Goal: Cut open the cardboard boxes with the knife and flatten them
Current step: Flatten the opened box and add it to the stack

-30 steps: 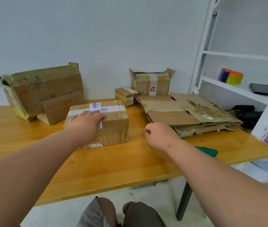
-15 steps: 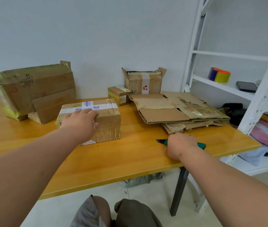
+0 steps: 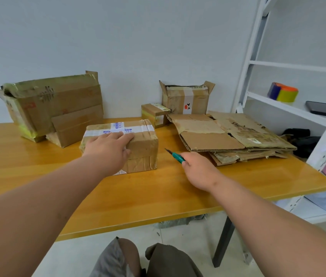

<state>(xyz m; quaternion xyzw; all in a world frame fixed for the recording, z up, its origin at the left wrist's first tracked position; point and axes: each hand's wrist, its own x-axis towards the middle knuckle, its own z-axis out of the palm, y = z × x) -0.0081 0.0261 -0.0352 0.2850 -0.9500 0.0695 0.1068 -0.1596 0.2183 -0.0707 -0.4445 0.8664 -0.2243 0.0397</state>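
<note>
Knife lifted, box still pinned

Knife [image 3: 175, 155], green-handled, now sits in the closed right hand [image 3: 199, 169], its blade pointing up and left toward the sealed box [image 3: 136, 144]; half a second ago that hand was pressing it against the wooden table [image 3: 158, 196] near the front edge. The left hand [image 3: 108, 149] stays flat on the box top, fingers spread over the white tape, thumb down the front face. Bare tabletop separates the blade tip from the box's right side. The pile of flattened cardboard [image 3: 226, 134] lies just right of the right hand, close to the table's right edge. A large opened box [image 3: 54, 104] stands at the back left, two smaller boxes [image 3: 186, 100] at the back centre.
</note>
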